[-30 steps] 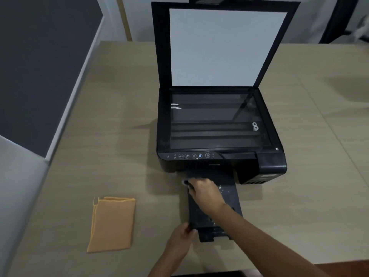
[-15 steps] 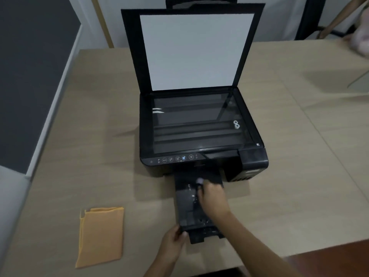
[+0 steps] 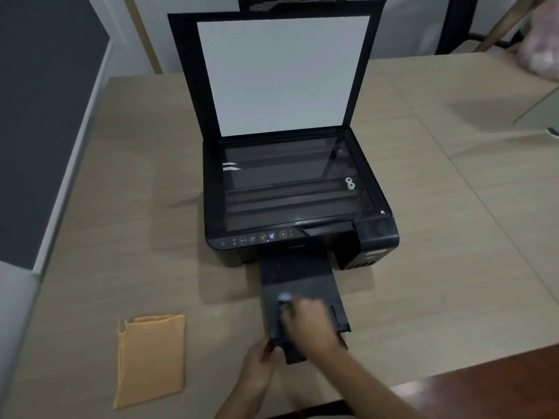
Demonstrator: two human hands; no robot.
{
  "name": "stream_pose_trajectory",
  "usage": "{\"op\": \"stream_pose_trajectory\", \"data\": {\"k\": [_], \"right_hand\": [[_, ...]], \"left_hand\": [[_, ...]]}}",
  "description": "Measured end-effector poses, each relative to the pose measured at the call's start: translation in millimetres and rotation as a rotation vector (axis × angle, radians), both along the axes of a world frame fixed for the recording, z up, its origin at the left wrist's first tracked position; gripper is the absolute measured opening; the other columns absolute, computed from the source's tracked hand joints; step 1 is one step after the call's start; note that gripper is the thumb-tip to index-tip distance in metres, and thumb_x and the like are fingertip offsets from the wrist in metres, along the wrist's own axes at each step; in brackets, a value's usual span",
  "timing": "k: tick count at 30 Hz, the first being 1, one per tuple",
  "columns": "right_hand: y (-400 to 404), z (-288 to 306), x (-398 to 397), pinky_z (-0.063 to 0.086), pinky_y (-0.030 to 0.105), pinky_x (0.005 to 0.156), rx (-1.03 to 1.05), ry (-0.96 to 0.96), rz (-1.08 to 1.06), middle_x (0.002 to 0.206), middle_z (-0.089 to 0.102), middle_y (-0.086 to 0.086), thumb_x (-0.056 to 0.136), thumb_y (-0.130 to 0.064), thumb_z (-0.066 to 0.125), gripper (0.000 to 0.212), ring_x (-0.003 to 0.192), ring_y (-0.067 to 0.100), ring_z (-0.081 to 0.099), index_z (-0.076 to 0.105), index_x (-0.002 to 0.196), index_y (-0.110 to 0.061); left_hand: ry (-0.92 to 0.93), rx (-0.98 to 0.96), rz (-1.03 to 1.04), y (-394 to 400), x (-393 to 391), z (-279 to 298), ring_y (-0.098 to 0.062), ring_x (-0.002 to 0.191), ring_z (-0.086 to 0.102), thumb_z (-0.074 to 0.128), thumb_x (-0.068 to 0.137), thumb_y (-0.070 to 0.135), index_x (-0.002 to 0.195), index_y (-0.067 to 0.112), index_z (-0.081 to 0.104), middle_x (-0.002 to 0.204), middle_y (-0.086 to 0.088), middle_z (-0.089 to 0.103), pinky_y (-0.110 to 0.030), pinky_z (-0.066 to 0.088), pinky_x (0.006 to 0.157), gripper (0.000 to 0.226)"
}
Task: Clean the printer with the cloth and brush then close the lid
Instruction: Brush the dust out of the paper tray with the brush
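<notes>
An orange cloth [image 3: 151, 359] lies flat on the worktop [image 3: 121, 207], well to the left of the printer [image 3: 298, 201] and clear of both hands. The left hand [image 3: 261, 362] sits at the near left corner of the output tray [image 3: 298, 282] that juts from the printer's front, its grip closed on the tray's edge. The printer itself is black and stands mid-worktop; its lid [image 3: 281, 74] is raised upright at the back, white underside facing forward, leaving the scanner glass [image 3: 290, 182] bare. A row of control buttons [image 3: 261, 237] runs along the printer's front lip, just above the tray. The right hand [image 3: 308, 322] rests over the near part of the tray, blurred, its grip closed around a small brush [image 3: 284, 297] whose pale tip pokes out toward the printer and meets the tray surface.
</notes>
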State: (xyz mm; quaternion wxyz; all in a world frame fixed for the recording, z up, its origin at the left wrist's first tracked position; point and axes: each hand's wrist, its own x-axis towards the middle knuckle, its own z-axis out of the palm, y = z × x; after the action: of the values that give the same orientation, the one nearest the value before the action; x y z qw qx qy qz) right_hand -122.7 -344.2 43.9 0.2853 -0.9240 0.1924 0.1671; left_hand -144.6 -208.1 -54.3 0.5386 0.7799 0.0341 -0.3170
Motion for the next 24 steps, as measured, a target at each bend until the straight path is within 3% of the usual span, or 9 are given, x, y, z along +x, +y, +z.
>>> {"op": "stream_pose_trajectory", "data": {"k": [2, 3, 7, 10, 13, 16, 18, 22, 24], "right_hand": [[39.6, -0.6, -1.3, 0.056, 0.032, 0.067, 0.144, -0.041, 0.137, 0.086, 0.071, 0.01, 0.098, -0.035, 0.044, 0.031, 0.076, 0.023, 0.068, 0.063, 0.098, -0.01], [33.7, 0.7, 0.3, 0.055, 0.034, 0.068, 0.155, -0.058, 0.097, 0.084, 0.07, 0.009, 0.097, -0.036, 0.045, 0.033, 0.074, 0.023, 0.067, 0.063, 0.095, -0.008], [-63.0, -1.7, -0.6, 0.05, 0.041, 0.069, -0.185, -0.039, -0.183, 0.089, 0.07, 0.02, 0.097, -0.027, 0.049, 0.028, 0.084, 0.035, 0.067, 0.064, 0.097, -0.003], [-69.8, 3.0, 13.0, 0.045, 0.038, 0.062, -0.202, -0.209, -0.332, 0.085, 0.07, 0.023, 0.094, -0.024, 0.054, 0.026, 0.081, 0.039, 0.066, 0.065, 0.092, 0.0], [-4.7, -11.1, 46.1, 0.053, 0.036, 0.067, -0.031, -0.148, -0.031, 0.092, 0.073, 0.017, 0.095, -0.026, 0.05, 0.024, 0.083, 0.033, 0.069, 0.066, 0.104, -0.009], [32.9, -13.8, 61.9, 0.051, 0.04, 0.073, 0.098, -0.055, 0.224, 0.094, 0.069, 0.025, 0.094, -0.028, 0.05, 0.03, 0.087, 0.04, 0.065, 0.066, 0.095, -0.003], [13.6, -8.7, 60.6, 0.051, 0.042, 0.074, 0.043, -0.07, 0.098, 0.092, 0.069, 0.026, 0.094, -0.03, 0.048, 0.033, 0.086, 0.041, 0.064, 0.065, 0.09, -0.001], [-69.6, 11.9, 26.5, 0.044, 0.041, 0.067, -0.137, -0.085, -0.146, 0.081, 0.07, 0.023, 0.091, -0.023, 0.055, 0.028, 0.08, 0.039, 0.064, 0.066, 0.076, -0.002], [-90.7, 22.6, 6.6, 0.035, 0.034, 0.055, -0.11, -0.061, -0.185, 0.059, 0.061, 0.013, 0.088, -0.023, 0.062, 0.035, 0.063, 0.032, 0.059, 0.054, 0.057, -0.009]], "left_hand": [[-0.044, 0.111, 0.043, 2.0, 2.4, -5.3, -0.025, 0.077, 0.056, 0.038, 0.097, -0.005, 0.098, 0.001, 0.058, 0.085, -0.015, 0.06, -0.022, 0.05, 0.07, 0.021], [-0.005, 0.107, 0.087, 1.6, 3.7, -4.7, -0.027, 0.078, 0.056, 0.038, 0.097, -0.007, 0.095, -0.002, 0.06, 0.084, -0.015, 0.061, -0.02, 0.049, 0.066, 0.022], [0.155, -0.11, 0.103, -1.9, -1.1, 1.9, -0.019, 0.099, 0.063, 0.048, 0.093, -0.007, 0.111, 0.01, 0.062, 0.107, -0.007, 0.07, -0.027, 0.046, 0.095, 0.029], [0.174, -0.106, 0.121, -3.1, -1.2, 3.9, -0.022, 0.105, 0.063, 0.049, 0.093, -0.005, 0.117, 0.007, 0.061, 0.112, -0.009, 0.069, -0.031, 0.045, 0.101, 0.029], [0.175, -0.099, 0.12, -3.0, 0.8, 4.6, -0.018, 0.096, 0.061, 0.052, 0.093, -0.001, 0.106, 0.01, 0.063, 0.103, -0.008, 0.07, -0.016, 0.049, 0.077, 0.02], [0.235, -0.075, 0.1, -0.5, 4.0, 4.3, -0.02, 0.094, 0.06, 0.052, 0.094, 0.003, 0.106, 0.008, 0.061, 0.102, -0.007, 0.067, -0.033, 0.048, 0.082, 0.017], [0.195, -0.089, 0.117, -0.1, 1.9, 6.1, -0.021, 0.086, 0.061, 0.051, 0.093, -0.002, 0.108, 0.0, 0.064, 0.102, -0.016, 0.068, -0.032, 0.046, 0.076, 0.02], [0.271, -0.215, 0.146, 0.3, -0.5, 11.9, -0.018, 0.103, 0.065, 0.05, 0.094, 0.0, 0.116, 0.01, 0.063, 0.111, -0.004, 0.071, -0.033, 0.047, 0.098, 0.027], [0.325, -0.24, 0.144, 1.0, -1.0, 14.8, -0.017, 0.106, 0.065, 0.048, 0.096, 0.001, 0.118, 0.013, 0.061, 0.113, -0.001, 0.071, -0.032, 0.047, 0.101, 0.028]]}}
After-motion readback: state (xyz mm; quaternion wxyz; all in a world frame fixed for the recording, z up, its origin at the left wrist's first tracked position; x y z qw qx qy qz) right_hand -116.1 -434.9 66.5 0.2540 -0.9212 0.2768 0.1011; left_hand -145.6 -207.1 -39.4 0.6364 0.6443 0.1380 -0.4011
